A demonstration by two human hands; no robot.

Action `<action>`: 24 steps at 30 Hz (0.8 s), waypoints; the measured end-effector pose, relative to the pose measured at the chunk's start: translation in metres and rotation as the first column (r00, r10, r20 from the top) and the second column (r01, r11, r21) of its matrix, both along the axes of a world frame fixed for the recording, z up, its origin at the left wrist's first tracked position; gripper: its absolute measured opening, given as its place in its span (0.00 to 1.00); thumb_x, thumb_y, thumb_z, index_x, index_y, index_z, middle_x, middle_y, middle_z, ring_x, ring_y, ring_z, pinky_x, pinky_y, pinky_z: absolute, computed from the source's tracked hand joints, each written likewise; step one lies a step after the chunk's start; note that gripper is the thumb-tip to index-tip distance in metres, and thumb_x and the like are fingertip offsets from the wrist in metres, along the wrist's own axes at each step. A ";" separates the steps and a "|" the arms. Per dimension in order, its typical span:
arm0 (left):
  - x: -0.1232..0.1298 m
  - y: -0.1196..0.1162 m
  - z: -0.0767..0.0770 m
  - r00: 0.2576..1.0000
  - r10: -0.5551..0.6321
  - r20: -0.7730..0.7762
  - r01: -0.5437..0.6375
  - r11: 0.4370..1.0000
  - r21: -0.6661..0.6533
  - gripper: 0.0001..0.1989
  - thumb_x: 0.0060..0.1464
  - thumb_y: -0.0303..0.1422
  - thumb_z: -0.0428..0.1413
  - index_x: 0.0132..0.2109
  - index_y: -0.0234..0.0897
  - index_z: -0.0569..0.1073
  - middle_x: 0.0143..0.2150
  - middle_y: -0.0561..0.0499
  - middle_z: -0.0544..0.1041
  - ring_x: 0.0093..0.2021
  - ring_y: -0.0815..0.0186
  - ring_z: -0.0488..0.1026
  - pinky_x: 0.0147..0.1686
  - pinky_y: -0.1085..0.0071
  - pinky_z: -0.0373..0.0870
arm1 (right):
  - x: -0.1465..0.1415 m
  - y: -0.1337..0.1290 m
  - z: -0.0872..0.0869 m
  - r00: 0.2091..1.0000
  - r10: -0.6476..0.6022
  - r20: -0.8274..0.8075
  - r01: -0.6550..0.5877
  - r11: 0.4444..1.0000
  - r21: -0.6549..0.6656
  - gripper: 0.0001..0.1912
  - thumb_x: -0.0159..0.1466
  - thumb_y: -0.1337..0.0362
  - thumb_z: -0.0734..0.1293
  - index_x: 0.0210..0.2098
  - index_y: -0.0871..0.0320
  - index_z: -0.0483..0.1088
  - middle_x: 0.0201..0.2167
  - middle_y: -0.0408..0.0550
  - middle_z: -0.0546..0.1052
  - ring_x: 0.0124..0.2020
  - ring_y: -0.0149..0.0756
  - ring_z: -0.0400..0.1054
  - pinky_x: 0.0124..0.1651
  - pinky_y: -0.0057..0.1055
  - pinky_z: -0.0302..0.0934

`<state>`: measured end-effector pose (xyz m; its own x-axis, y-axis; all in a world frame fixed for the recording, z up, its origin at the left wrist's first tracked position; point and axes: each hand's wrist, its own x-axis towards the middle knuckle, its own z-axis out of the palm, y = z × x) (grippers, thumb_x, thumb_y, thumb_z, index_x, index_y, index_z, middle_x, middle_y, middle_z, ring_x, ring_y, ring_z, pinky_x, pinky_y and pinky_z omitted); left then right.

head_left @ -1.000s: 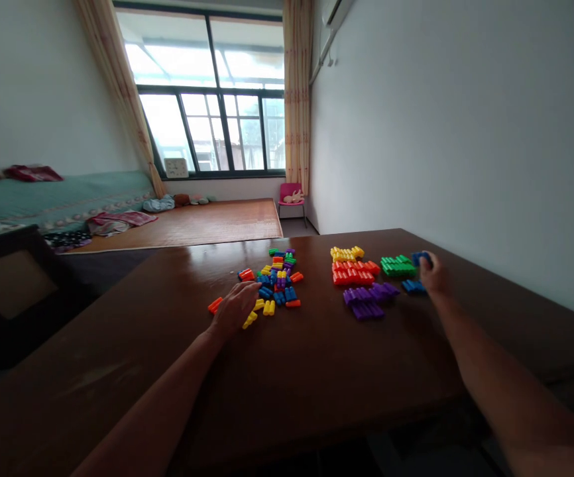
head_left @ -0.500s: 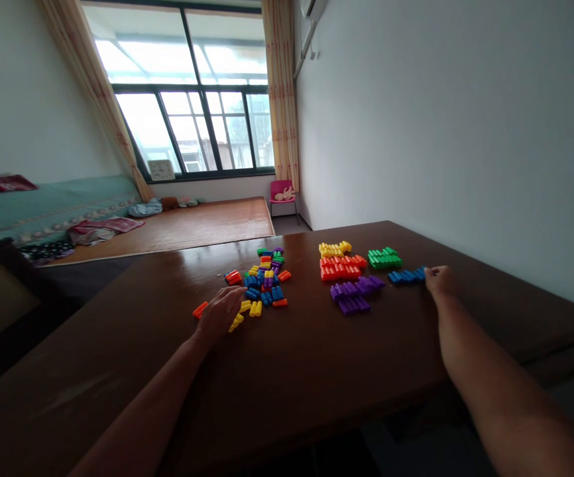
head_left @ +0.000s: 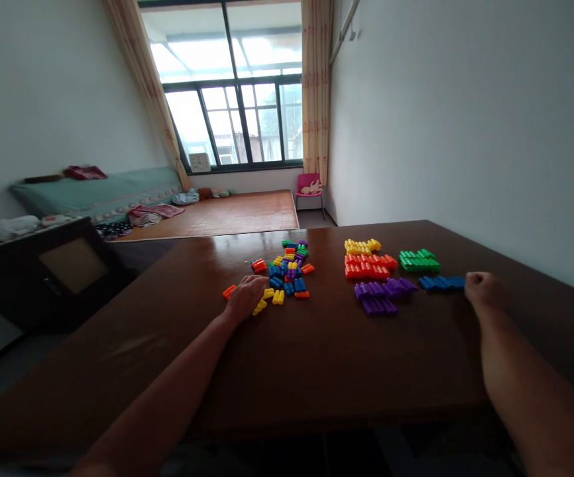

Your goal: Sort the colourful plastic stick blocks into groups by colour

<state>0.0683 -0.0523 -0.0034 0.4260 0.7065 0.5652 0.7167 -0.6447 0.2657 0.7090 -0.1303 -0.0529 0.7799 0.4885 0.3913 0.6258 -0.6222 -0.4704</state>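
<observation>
My left hand (head_left: 246, 298) rests at the near-left edge of a mixed pile of small tube-shaped plastic pieces (head_left: 291, 270), its fingers stretched forward. Yellow pieces (head_left: 278, 297) lie beside its fingers, and an orange piece (head_left: 229, 291) shows on its left. On the right, my right hand (head_left: 483, 289) is closed at the right end of a row of blue plastic pieces (head_left: 441, 283); its fingertips are mostly hidden. Purple pieces (head_left: 384, 289), orange pieces (head_left: 369, 266), yellow pieces (head_left: 362, 246) and green pieces (head_left: 419, 260) stand in colour groups left of and beyond it.
Everything lies on a dark, glossy wooden table (head_left: 337, 364). A white wall (head_left: 466, 119) runs along the right. Behind are a low bed platform (head_left: 247, 211), a pink chair (head_left: 309, 185) and a window. A dark cabinet (head_left: 68, 265) stands at left.
The view has swung left, so everything appears farther right. My right hand stays at the blue row's right end, now curled more tightly. My left hand remains by the mixed pile.
</observation>
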 end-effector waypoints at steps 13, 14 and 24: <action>0.042 0.041 0.019 0.986 0.158 -0.059 -0.169 0.936 -0.309 0.17 0.47 0.33 0.61 0.47 0.41 0.77 0.53 0.43 0.76 0.56 0.51 0.70 0.56 0.58 0.65 | -0.023 0.004 0.012 0.994 0.107 -0.019 -0.101 0.977 0.187 0.19 0.61 0.63 0.58 0.45 0.62 0.74 0.40 0.62 0.76 0.41 0.49 0.69 0.43 0.41 0.60; 0.045 0.045 0.017 0.979 0.199 -0.047 -0.203 0.918 -0.340 0.18 0.47 0.33 0.61 0.47 0.40 0.76 0.52 0.43 0.76 0.56 0.51 0.70 0.56 0.59 0.65 | -0.024 0.004 0.012 0.993 0.118 -0.010 -0.114 0.973 0.201 0.19 0.60 0.64 0.58 0.45 0.62 0.74 0.40 0.61 0.76 0.41 0.49 0.68 0.43 0.41 0.60; 0.046 0.064 -0.007 0.934 0.345 0.095 -0.300 0.899 -0.318 0.18 0.49 0.32 0.60 0.49 0.37 0.73 0.42 0.46 0.77 0.44 0.60 0.74 0.47 0.63 0.70 | -0.038 0.000 0.022 0.987 0.159 0.020 -0.159 0.956 0.245 0.18 0.57 0.68 0.57 0.42 0.62 0.74 0.39 0.58 0.74 0.41 0.46 0.67 0.46 0.39 0.60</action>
